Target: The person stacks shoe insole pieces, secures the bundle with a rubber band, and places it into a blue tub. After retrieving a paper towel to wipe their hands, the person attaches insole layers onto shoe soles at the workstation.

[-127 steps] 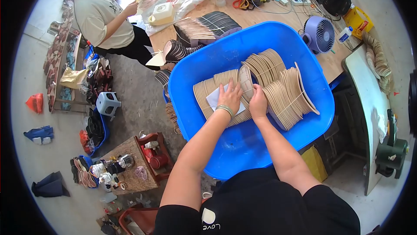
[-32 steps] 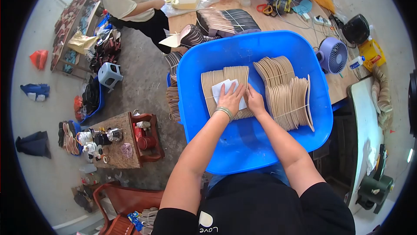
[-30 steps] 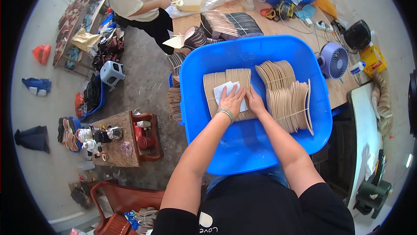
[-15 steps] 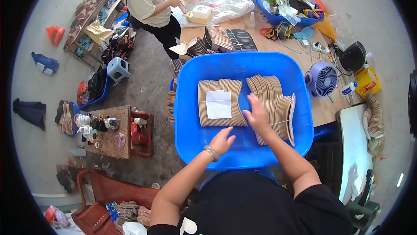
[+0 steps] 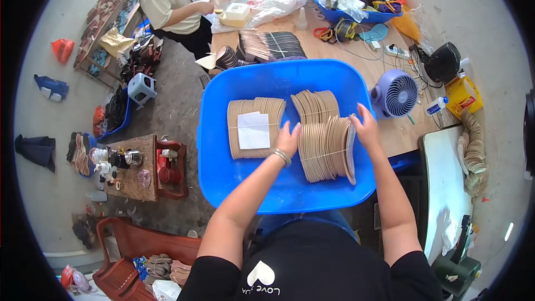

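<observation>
A large blue plastic tub (image 5: 223, 189) sits in front of me, holding several string-tied bundles of tan, curved insoles. The left bundle (image 5: 231, 134) carries a white paper slip (image 5: 253, 131). A smaller bundle (image 5: 315, 106) lies at the back right, and the front-right bundle (image 5: 326, 150) lies just before it. My left hand (image 5: 288, 140) is at the left end of the front-right bundle, fingers extended, a bangle on the wrist. At that bundle's right end, my right hand (image 5: 365, 128) has its thumb and fingers apart. Whether either hand presses on it, I cannot tell.
Behind the tub, a wooden table (image 5: 345, 59) bears dark insole stacks (image 5: 270, 45), scissors (image 5: 323, 34), cables and a purple fan (image 5: 397, 94). Another person (image 5: 173, 6) stands at the far left of it. A low table (image 5: 134, 175) and a red wooden bench (image 5: 136, 240) are on the left.
My hands have moved from above the tub to either end of the front-right bundle, the right hand shifting right. The view has shifted, so the tub appears further left.
</observation>
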Demonstrator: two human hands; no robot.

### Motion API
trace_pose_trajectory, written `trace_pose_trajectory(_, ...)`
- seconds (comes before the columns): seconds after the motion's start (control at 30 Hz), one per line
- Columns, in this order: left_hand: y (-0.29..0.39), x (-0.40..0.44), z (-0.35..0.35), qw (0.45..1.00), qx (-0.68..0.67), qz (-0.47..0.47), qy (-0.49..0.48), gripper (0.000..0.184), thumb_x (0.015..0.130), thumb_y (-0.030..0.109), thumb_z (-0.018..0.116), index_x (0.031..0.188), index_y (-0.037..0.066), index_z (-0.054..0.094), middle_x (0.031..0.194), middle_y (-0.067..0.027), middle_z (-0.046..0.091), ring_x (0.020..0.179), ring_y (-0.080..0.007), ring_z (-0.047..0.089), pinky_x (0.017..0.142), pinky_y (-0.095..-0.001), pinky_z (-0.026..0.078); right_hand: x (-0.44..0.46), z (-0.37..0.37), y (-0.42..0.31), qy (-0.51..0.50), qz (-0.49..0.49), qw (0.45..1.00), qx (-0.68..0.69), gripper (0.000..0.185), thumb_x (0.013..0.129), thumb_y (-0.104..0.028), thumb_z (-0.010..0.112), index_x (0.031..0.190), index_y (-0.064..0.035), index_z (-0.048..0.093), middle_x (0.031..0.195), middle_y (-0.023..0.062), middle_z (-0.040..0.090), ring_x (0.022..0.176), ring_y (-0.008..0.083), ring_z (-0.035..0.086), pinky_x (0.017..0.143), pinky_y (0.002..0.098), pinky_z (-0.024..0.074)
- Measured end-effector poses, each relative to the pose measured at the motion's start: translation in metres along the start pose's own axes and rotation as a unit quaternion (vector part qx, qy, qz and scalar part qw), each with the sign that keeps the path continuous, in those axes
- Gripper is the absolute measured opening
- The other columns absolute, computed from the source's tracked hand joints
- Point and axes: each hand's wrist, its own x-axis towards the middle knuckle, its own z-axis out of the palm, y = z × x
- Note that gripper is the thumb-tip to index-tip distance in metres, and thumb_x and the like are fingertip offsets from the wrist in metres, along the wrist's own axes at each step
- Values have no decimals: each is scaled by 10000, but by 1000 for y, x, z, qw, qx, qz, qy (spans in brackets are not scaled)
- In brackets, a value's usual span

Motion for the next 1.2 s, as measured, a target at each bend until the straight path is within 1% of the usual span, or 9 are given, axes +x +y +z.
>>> trace_pose_trajectory(0.07,12,42,-4,999,18,-35,-13,793,940,513,522,1419,-89,331,1361,-306,483,1316,-355,451,1067,-378,371,50,23,16,-51,-27,995,-87,572,874,-295,658,1318,28,499,1295,230,564,1194,342,555,989,394,443)
trace_pose_trajectory(0.17,21,84,-1,991,102,-68,-63,863,921,600,471,1411,-98,342,1378,-307,465,1311,-389,443,1067,-406,364,102,48,9,-241,91,941,-220,644,828,-388,691,1301,18,528,1226,223,612,1142,345,588,955,407,465)
trace_pose_trajectory(0.37,16,104,22,972,55,-102,-205,878,895,646,483,1414,-55,376,1352,-226,528,1262,-323,508,1037,-340,391,124,81,37,-424,146,875,-184,847,680,-476,777,1275,71,524,1202,279,605,1119,352,603,966,383,464)
trace_pose_trajectory(0.5,-4,107,30,981,-52,0,-187,736,944,490,549,1451,2,334,1290,-140,566,1187,-209,543,981,-282,420,117,66,25,-381,76,909,-149,763,710,-370,778,1289,42,499,1198,252,618,1097,352,615,941,392,472)
trace_pose_trajectory(0.53,16,99,21,975,-105,11,-195,646,982,329,544,1477,15,272,1365,-117,505,1251,-191,481,1021,-287,382,113,62,21,-340,61,930,-129,740,722,-341,773,1293,35,490,1195,246,621,1094,351,616,935,392,474)
trace_pose_trajectory(0.7,105,92,-4,918,-310,228,-94,602,965,177,566,1468,16,276,1422,-152,426,1328,-229,390,1099,-336,303,92,18,-37,-69,-83,994,19,708,807,-162,723,1408,-2,386,1201,224,619,1084,356,621,913,390,483)
trace_pose_trajectory(0.83,167,70,-38,914,-233,331,-19,563,934,168,595,1421,12,358,1354,-152,471,1263,-259,443,1064,-363,341,79,-17,-79,89,-240,966,20,697,811,-172,712,1415,-26,397,1141,182,614,936,359,626,838,390,497)
trace_pose_trajectory(1.07,122,-46,-40,979,-70,191,-12,619,871,273,666,1365,-8,421,1143,-178,530,993,-335,524,878,-411,435,-21,-36,-92,-9,-122,991,-48,577,804,-184,719,1308,5,510,873,127,547,768,285,592,669,384,481)
trace_pose_trajectory(1.2,51,-92,-2,993,51,90,-48,775,860,368,687,1428,-19,330,1272,-240,469,1134,-379,485,983,-414,396,-71,6,-2,-78,-66,989,-104,635,799,-249,729,1316,34,492,1034,179,596,957,346,589,823,402,480)
